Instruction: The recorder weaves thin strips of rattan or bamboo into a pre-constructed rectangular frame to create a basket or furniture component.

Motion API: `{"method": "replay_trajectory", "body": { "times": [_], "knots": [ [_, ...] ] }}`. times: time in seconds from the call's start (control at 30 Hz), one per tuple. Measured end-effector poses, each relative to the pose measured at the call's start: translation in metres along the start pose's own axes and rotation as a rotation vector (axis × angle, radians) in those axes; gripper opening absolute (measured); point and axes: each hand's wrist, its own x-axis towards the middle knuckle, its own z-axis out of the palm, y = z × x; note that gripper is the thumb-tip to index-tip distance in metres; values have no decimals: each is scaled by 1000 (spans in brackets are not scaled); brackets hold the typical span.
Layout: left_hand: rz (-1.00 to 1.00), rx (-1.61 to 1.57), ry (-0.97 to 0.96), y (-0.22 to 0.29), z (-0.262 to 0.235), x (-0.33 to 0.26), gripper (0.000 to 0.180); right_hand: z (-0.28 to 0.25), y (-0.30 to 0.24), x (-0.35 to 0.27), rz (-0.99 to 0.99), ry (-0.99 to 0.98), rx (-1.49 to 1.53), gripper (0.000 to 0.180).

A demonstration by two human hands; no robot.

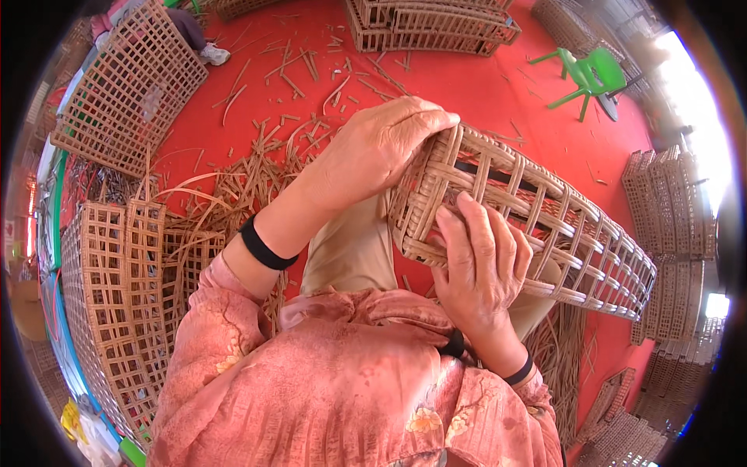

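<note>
A long brown wicker basket (556, 227) with an open lattice lies tilted across my lap, its narrow end towards me and its length running off to the right. My left hand (381, 144) is closed over the upper corner of that near end, its fingertips hidden behind the rim. On the lattice side, my right hand (484, 253) has its fingers bent and pressed together against the weave beside the corner. Any strand pinched under those fingertips is hidden. A dark band (498, 176) shows inside the basket through the gaps.
Loose cane strips (249, 183) are heaped on the red floor (459, 86) at the left. Lattice baskets (124, 280) stand left, with more stacked baskets (673, 202) at right. A green chair (593, 75) stands at the far right. Another person's shoe (215, 54) shows at the far left.
</note>
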Motion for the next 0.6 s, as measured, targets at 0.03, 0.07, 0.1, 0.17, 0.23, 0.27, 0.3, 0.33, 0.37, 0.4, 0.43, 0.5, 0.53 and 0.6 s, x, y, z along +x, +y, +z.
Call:
{"method": "replay_trajectory", "body": {
  "times": [0.03, 0.07, 0.1, 0.17, 0.23, 0.27, 0.3, 0.33, 0.37, 0.4, 0.43, 0.5, 0.53, 0.6],
  "knots": [
    [8, -13, 15, -2, 1, 0, 33, 2, 0, 1, 12, 17, -12, 33],
    [-44, -13, -16, -3, 1, -1, 31, 3, -2, 3, 29, 43, -25, 32],
    [-53, -19, -15, -6, 3, -1, 31, 6, -2, 5, 38, 45, -68, 32],
    [-299, -281, 61, -13, 7, 2, 27, 12, 6, 17, 37, 37, -85, 33],
    [-405, -413, 128, -17, 16, -2, 25, 16, 18, 35, 1, 13, -93, 36],
    [-489, -507, 224, -20, 23, -6, 27, 19, 24, 43, 1, -2, -121, 38],
    [-571, -597, 322, -23, 28, -11, 29, 24, 29, 52, -2, -13, -144, 40],
    [-567, -593, 341, -25, 28, -20, 29, 28, 33, 62, -16, -25, -165, 43],
    [-743, -620, 353, -21, 27, -32, 31, 36, 38, 68, -29, -24, -175, 43],
    [-916, -647, 361, -16, 23, -41, 34, 49, 45, 72, -40, 15, -218, 43],
    [-907, -655, 374, -9, 18, -47, 34, 60, 53, 79, -52, 56, -261, 43],
    [-1243, -833, 322, 10, 3, -60, 36, 75, 71, 96, -117, 88, -299, 42],
    [-1235, -840, 337, 15, 2, -68, 36, 82, 83, 104, -131, 37, -331, 43],
    [-1372, -1189, 540, 24, 1, -87, 41, 89, 100, 123, -170, -11, -292, 46]
  ]
}}
